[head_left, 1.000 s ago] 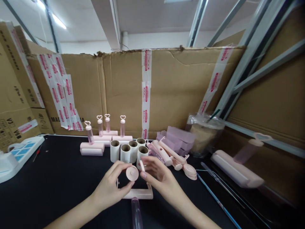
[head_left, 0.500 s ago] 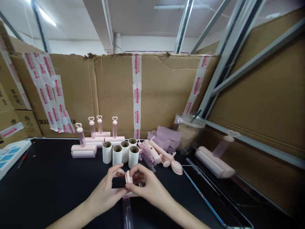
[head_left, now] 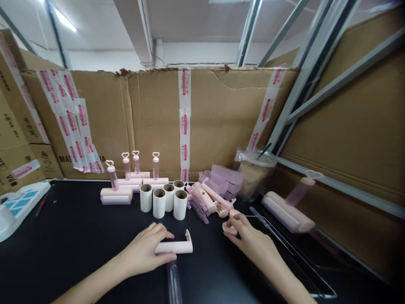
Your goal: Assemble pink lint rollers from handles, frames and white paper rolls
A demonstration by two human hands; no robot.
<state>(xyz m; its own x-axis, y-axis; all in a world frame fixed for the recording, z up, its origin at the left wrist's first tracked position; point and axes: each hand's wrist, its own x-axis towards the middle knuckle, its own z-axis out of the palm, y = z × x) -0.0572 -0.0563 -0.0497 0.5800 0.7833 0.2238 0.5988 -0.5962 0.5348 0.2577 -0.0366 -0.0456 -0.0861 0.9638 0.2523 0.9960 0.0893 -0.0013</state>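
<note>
On the black surface (head_left: pixel 79 228), the left grip (head_left: pixel 144 250) pinches a pink frame (head_left: pixel 179 247), likely to steady it; the right grip (head_left: pixel 251 240) touches pink discs (head_left: pixel 228 229), pinched or not, I can't tell.

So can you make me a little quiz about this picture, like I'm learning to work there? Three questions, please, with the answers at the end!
1. How many white tubes stand on the black table?

2. True or false: the left hand is touching one of those tubes.

3. Pick one. The fingers of the right hand are at:
A) the bagged cup
B) the round pink discs
C) the heart-topped rollers

Key:
1. Five.
2. False; it is at the pink frame, in front of the tubes.
3. B.
</note>
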